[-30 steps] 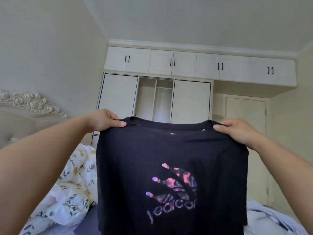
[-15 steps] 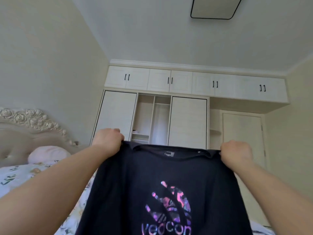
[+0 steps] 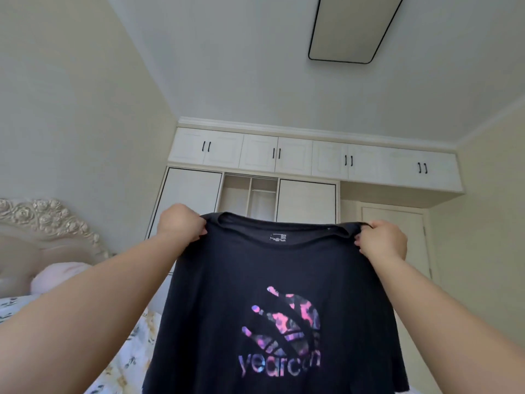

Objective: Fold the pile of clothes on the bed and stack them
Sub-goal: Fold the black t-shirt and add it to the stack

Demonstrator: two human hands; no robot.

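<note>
Wardrobe (image 3: 250, 194) fills the far wall, white, with a row of upper cabinets (image 3: 312, 157) carrying short black handles and one open bay in the middle showing bare shelves and a rail. Left of it, low in the view, lies the bed (image 3: 125, 362) with floral bedding, an ornate carved headboard (image 3: 48, 220) and a pale pink pillow (image 3: 56, 275) just below that carving. A rectangular ceiling light (image 3: 355, 27) with a thin black rim sits overhead, and a plain door (image 3: 397, 240) stands to the right of the wardrobe

The black T-shirt (image 3: 272, 280) hangs in mid-air in front of the person, above the bed's edge, spread flat between the two arms with its front facing the camera. Its print is a pink and purple handprint-like logo (image 3: 284, 322) over the word "yearcon", and a small label shows inside the neckline. The lower hem runs out of view at the bottom

The left hand (image 3: 180, 223) grips the shirt's left shoulder, fingers curled tight over the fabric. The right hand (image 3: 382, 241) grips the right shoulder the same way, fingers bunched around a fold of cloth at the collar's end
</note>
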